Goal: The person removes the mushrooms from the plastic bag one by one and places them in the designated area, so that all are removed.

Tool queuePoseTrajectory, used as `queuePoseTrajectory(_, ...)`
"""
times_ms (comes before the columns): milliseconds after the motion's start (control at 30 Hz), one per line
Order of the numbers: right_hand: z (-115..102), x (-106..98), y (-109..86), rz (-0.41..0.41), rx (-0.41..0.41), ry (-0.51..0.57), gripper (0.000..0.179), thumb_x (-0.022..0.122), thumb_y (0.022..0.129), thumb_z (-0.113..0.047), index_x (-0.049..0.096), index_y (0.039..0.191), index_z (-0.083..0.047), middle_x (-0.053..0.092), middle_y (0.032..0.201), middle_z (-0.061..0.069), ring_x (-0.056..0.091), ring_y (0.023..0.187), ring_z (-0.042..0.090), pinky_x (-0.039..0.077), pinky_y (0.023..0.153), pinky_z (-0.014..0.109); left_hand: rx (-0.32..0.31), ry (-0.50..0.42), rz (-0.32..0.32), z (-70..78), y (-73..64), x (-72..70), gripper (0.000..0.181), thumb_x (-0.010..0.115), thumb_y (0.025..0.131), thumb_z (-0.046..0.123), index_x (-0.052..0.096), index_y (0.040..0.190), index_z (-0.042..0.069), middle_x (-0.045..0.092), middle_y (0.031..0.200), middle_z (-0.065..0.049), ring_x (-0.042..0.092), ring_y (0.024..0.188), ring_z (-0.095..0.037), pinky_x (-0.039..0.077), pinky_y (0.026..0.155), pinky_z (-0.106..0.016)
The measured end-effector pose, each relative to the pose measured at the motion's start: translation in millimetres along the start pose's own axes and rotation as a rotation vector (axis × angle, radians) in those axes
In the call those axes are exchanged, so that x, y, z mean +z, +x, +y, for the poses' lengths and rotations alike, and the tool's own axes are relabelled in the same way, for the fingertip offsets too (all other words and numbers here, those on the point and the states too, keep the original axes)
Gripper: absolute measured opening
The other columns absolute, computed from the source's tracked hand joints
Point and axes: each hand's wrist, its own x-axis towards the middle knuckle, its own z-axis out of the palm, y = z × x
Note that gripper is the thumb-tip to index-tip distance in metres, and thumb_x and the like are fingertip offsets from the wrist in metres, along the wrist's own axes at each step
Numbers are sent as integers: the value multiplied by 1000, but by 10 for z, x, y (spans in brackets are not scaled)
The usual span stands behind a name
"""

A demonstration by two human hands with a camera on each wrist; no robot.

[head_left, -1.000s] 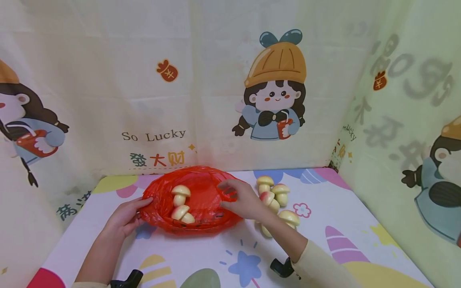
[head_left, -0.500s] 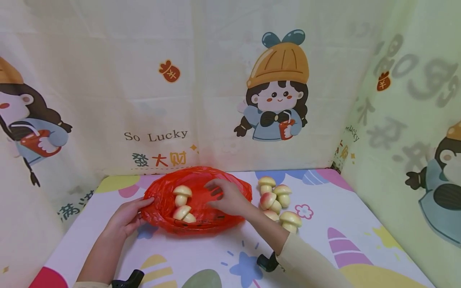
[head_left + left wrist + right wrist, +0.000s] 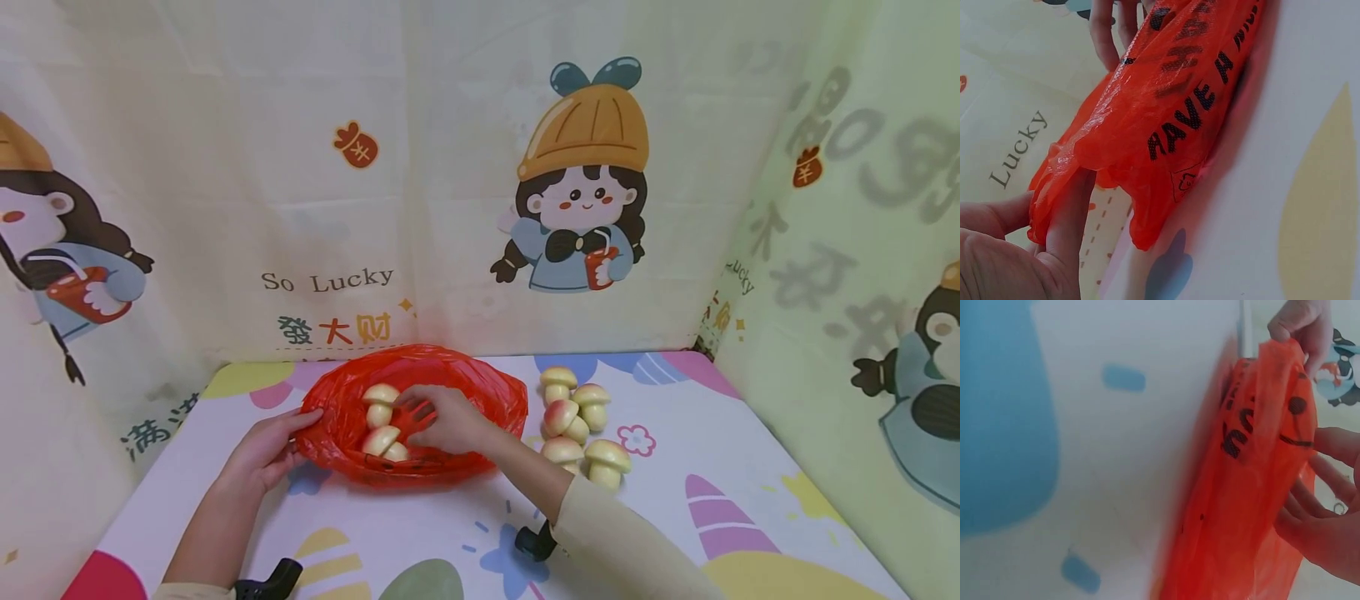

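Observation:
A red plastic bag [image 3: 506, 404] lies on the table with its mouth spread toward me. My left hand [image 3: 262, 454] pinches the bag's left rim between thumb and fingers; black lettering shows on its side in the left wrist view. Inside the bag are two toy mushrooms with pale stems, an upper mushroom [image 3: 379, 395] and a lower mushroom [image 3: 381, 440]. My right hand [image 3: 453, 421] reaches into the mouth from the right, fingertips right beside both mushrooms. In the right wrist view, the right hand's fingers [image 3: 1332, 478] are spread and loosely bent, with nothing between them.
Several more toy mushrooms [image 3: 592, 398] stand and lie in a cluster on the table, right of the bag and behind my right forearm. The table has a printed cover [image 3: 600, 550]. A patterned cloth wall [image 3: 450, 250] rises behind its far edge.
My right hand has moved left, from the bag's right rim deeper into its mouth, up to the mushrooms. The left hand keeps its hold on the rim, and the mushrooms stay put.

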Motion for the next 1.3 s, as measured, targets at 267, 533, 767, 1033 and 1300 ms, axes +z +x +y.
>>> queuePoseTrajectory(267,14,86,55,-95,-32,-24,50,81,87,0,69,132,-20,70,125,-1,69,109,16,61,79,19,8,10,1,-4,1,13,82,69,102,31,22,167,12,70,104,10,74,98,-11,61,93,-32)
queuePoseTrajectory(533,90,104,65,-149,-57,-52,61,80,85,2,68,135,-30,64,135,-7,64,119,16,61,77,19,12,25,12,-14,16,26,80,68,102,31,24,166,11,71,102,10,74,96,-12,62,91,-31)
queuePoseTrajectory(767,129,109,90,-206,-99,-59,66,79,85,4,65,139,-31,58,144,-7,60,125,14,60,81,18,14,24,-3,-19,23,21,81,68,102,31,23,167,10,71,103,9,74,95,-12,63,90,-31)
queuePoseTrajectory(1033,171,159,141,-206,-122,-53,64,79,86,3,64,138,-32,58,140,-7,62,120,13,61,81,20,5,13,15,-9,27,12,84,70,101,32,23,167,11,70,103,8,74,95,-12,62,91,-31)
queuePoseTrajectory(1300,197,204,176,-188,-187,-108,62,82,85,0,61,135,-30,60,135,-9,64,115,12,60,83,18,30,21,4,-16,33,-1,84,69,102,32,22,167,9,70,104,9,74,95,-11,63,89,-32)
